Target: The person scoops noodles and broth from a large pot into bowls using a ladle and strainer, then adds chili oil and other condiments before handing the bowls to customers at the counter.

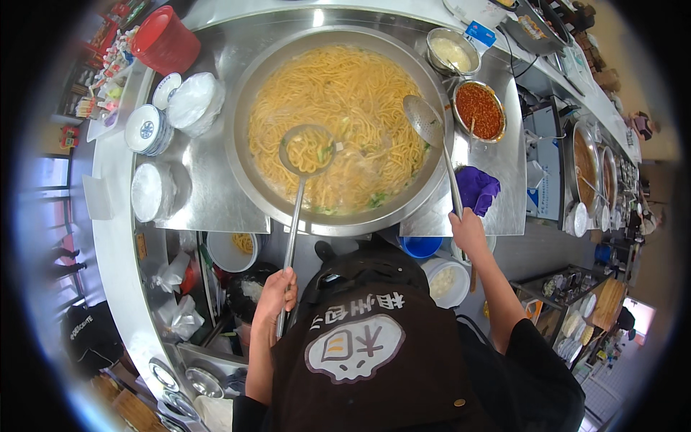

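Note:
My left hand (278,294) is closed around the long handle of a metal ladle (297,216). Noodles and bits of green fill the ladle's bowl, which is over the left part of a wide steel pan (243,178). The pan is full of yellow noodles (345,86) in broth, with chopped greens near its front. My right hand (471,235) grips the handle of a perforated skimmer (424,116). The skimmer's head rests at the pan's right side, above the noodles, and holds no noodles that I can see.
Right of the pan are a bowl of red chili sauce (479,110), a bowl of pale minced sauce (449,51) and a purple cloth (478,189). At left stand stacked bowls (148,129), plastic-wrapped stacks (154,191) and a red bucket (166,40). Below are a tub with noodles (232,251) and a white bucket (445,282).

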`<state>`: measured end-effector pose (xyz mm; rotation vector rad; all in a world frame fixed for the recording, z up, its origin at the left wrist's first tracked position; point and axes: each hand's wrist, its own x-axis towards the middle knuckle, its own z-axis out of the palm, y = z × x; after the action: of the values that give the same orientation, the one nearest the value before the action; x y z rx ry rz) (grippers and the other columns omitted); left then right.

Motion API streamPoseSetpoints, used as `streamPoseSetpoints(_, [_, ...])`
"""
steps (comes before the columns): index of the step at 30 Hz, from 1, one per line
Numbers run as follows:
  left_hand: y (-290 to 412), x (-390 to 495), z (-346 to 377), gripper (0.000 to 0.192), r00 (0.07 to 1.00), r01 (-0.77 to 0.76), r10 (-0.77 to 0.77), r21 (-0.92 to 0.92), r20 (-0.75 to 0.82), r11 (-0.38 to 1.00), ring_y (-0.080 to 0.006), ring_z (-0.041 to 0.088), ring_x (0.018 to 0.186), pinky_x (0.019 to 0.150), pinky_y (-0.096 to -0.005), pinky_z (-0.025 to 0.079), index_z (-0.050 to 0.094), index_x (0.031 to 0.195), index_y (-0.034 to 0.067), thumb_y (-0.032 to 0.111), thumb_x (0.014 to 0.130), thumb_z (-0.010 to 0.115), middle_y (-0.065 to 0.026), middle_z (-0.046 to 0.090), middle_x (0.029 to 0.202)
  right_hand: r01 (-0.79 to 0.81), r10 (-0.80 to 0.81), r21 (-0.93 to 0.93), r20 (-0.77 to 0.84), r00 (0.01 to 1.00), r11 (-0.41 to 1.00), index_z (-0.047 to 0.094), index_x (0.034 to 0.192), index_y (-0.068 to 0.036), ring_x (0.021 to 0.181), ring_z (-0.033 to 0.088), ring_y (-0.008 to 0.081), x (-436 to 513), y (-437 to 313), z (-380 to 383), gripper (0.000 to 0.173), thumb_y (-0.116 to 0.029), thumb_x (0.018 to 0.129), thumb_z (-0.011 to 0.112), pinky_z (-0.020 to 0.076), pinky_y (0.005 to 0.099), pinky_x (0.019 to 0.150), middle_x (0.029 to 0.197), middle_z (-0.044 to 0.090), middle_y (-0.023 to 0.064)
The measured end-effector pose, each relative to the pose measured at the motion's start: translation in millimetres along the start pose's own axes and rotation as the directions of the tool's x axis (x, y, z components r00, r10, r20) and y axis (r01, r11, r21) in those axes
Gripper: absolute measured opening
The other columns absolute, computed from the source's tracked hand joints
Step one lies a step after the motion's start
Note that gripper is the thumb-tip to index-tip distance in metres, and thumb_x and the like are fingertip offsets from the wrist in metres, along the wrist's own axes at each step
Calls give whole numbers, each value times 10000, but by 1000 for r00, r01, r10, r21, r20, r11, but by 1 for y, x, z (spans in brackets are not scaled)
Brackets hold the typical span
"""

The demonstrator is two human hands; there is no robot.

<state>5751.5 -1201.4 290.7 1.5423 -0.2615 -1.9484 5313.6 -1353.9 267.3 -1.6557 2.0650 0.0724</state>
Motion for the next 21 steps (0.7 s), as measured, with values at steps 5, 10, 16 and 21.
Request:
streamPoseSetpoints(5, [-9, -15, -5, 386, 999, 2, -1, 34, -51, 999, -69, 341, 412, 389, -219, 274, 477, 800, 96, 421, 1007, 500, 33, 378, 555, 56, -49, -69, 100, 994, 996, 537, 965, 52, 862, 633, 484, -24, -11, 0, 390, -328, 903, 601, 500, 543, 779, 867, 642, 315])
streamPoseSetpoints(10, [-5, -20, -5, 376, 997, -2, 5, 29, -83, 1000, -84, 357, 422, 403, -232, 303, 482, 800, 90, 401, 1011, 497, 23, 390, 569, 110, -61, -262, 190, 980, 959, 585, 1007, 6, 860, 664, 430, -13, -19, 6, 296, -264, 887, 584, 536, 508, 747, 911, 668, 258])
streamPoseSetpoints(16, [-5, -15, -4, 377, 997, -14, 16, 28, -69, 1000, -87, 363, 422, 404, -235, 308, 475, 797, 91, 394, 1021, 476, 21, 392, 567, 244, -191, -199, 252, 949, 949, 661, 708, -10, 788, 676, 368, 52, -38, 37, 273, -225, 844, 564, 548, 455, 663, 911, 678, 231])
streamPoseSetpoints(21, [-9, -9, 0, 391, 998, -36, 37, 20, -55, 999, -87, 351, 406, 395, -235, 311, 468, 794, 92, 408, 1025, 465, 20, 390, 555, -125, -65, 259, 618, 783, 958, 585, 758, -4, 486, 586, 223, 109, -65, 63, 324, -290, 912, 591, 475, 369, 450, 607, 582, 101])
